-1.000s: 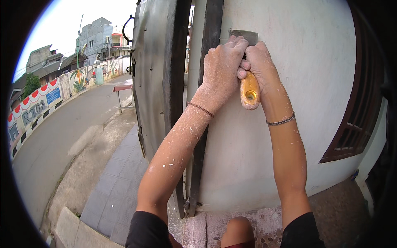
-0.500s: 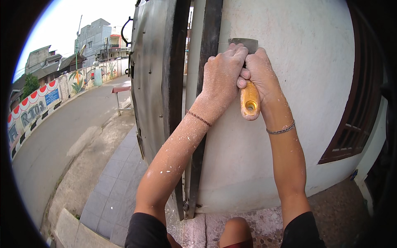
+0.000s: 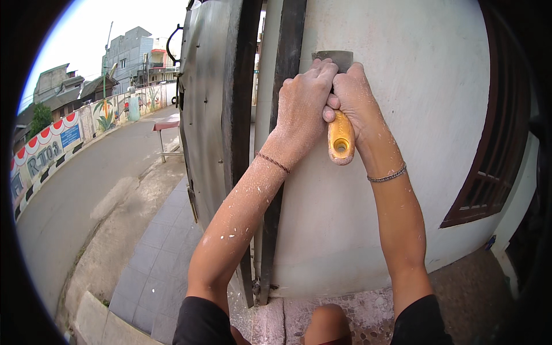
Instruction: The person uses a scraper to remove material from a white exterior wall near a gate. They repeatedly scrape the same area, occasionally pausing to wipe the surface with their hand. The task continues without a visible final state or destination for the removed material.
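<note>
Putty knife (image 3: 340, 129) on the white wall (image 3: 414, 86), slightly lower than a second ago; apparently a short downward stroke over the same patch. Gripped by curled fingers of the right hand (image 3: 355, 95); left hand's (image 3: 305, 100) fingertips against the blade (image 3: 340, 59), pinching or merely pressing impossible to tell.

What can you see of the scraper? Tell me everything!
The scraper has a wide, flat, grey blade that looks like metal and a yellow handle with a hole near its rounded, dusty end. I can't tell what the handle is made of. The blade points up, at the white wall; the handle points down. The right hand grips it, and the left hand touches the blade. The hands hide its middle.
</note>
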Available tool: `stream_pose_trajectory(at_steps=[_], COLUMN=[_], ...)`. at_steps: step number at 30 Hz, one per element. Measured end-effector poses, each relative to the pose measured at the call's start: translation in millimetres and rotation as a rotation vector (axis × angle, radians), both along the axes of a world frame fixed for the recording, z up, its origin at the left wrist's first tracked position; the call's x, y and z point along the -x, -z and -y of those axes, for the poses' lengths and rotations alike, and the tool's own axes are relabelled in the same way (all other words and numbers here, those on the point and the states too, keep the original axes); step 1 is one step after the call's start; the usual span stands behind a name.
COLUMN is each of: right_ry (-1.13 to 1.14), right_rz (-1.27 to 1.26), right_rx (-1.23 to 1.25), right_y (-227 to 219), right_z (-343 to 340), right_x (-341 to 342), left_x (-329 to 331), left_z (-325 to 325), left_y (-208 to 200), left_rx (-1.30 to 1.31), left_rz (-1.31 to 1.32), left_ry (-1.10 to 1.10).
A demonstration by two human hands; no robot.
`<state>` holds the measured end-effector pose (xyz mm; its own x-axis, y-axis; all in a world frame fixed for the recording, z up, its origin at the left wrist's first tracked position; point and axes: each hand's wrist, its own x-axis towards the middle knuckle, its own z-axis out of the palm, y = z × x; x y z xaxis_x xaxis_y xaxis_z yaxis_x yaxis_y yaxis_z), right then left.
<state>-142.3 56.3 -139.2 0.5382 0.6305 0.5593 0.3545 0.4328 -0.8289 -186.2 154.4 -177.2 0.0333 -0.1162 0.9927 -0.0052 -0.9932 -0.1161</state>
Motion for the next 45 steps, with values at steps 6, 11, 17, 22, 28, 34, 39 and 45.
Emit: stream_pose_trajectory(at_steps=[6, 11, 17, 22, 28, 34, 39, 45], right_ry=[-0.073, -0.096, -0.013, -0.098, -0.105, -0.081, -0.103, -0.045], right_rz=[0.045, 0.034, 0.065, 0.029, 0.06, 0.067, 0.056, 0.101], right_rx=[0.013, -0.007, -0.041, -0.07, -0.067, -0.092, -0.075, -0.057], right_y=[-3, 1, -4, -6, -14, -14, -19, -22], right_z=[1, -1, -3, -6, -5, -4, -1, -1], right_x=[-2, 2, -4, -12, -12, -9, -7, -6], left_x=[0, -1, -4, -2, -2, -7, -5, -5], left_z=[0, -1, -4, -1, -1, 0, -1, 0], left_y=[-1, 0, -7, -12, -17, -16, -21, -24], left_rx=[0.009, 0.006, -0.054, -0.024, -0.004, 0.0, 0.027, -0.018], left_rz=[0.003, -0.038, 0.013, -0.004, -0.003, 0.039, -0.002, 0.105], left_ry=[-0.001, -0.017, -0.009, -0.043, -0.03, -0.023, -0.008, 0.011])
